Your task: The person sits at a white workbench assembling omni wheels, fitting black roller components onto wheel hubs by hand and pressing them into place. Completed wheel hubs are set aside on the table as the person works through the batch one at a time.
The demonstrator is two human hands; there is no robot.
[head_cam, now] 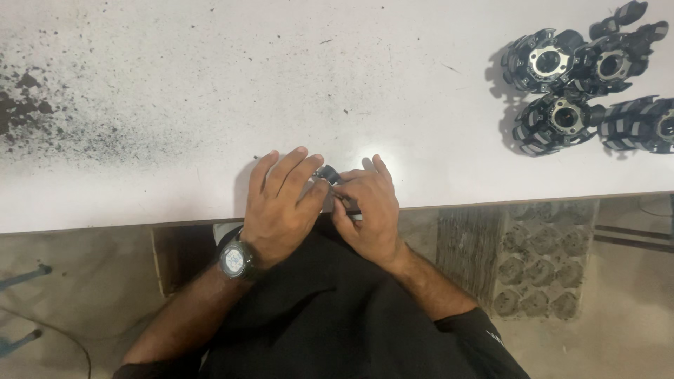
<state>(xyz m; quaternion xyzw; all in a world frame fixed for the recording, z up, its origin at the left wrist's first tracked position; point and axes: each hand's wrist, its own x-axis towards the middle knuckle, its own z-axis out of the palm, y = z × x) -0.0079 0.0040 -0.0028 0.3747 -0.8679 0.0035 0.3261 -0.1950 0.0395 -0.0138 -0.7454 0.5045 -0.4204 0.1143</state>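
Left hand: the left hand (281, 203) lies flat-ish at the near edge of the table, fingers stretched forward and close together, covering most of a small dark part (327, 173); a wristwatch (234, 260) sits on that wrist.
Right hand: the right hand (370, 210) comes in from the other side, fingers curled, fingertips meeting the left hand's over the same part.
Grip: both hands are closed around the small dark part, pinching it between them; only its top end peeks out between the fingers.
Where the part is: right at the table's near edge, just in front of the person's body, between the two hands.
Axis and pointing: too little of it shows; I cannot tell its long axis or which way it points.
Table: white table (393, 84), with black specks and a dark smudge toward the far left.
Other parts: a cluster of black finned round pieces (583, 84) with metal centres lies at the far right, well apart from the hands.
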